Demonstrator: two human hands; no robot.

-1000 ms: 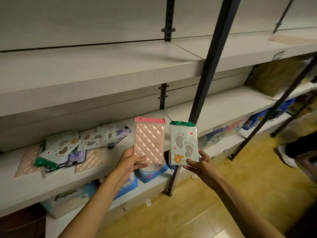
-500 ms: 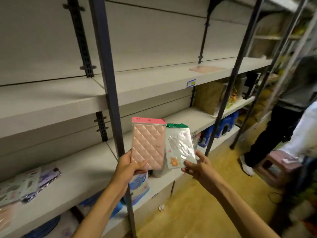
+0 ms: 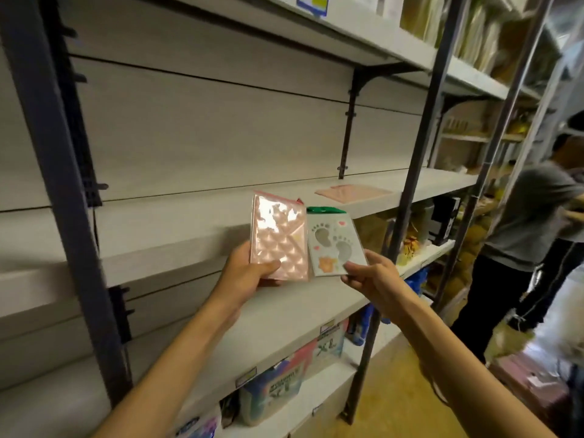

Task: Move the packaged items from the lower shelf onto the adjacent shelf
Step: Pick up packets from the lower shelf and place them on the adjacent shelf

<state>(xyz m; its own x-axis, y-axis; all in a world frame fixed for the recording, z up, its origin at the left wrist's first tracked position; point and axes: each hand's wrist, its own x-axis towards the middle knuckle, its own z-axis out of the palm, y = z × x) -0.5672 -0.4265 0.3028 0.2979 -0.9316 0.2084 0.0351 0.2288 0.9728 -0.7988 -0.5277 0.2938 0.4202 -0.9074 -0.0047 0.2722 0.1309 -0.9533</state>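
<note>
Packaged items sit upright in both hands, side by side and touching along their inner edges, in front of the grey shelf. Left hand grips the pink quilted packet at its lower left corner, thumb curled across the glossy front and fingers behind. Right hand pinches the lower right corner of the footprint packet, a pale card with a green header, between thumb and fingers. Further along the same shelf, well apart from the hands, a flat pink packet lies on the board. Below, on the lower shelves, stand blue and white packs marked XL. Dark metal uprights divide the bays. At the right a person in a grey shirt stands by the far racks.
</note>
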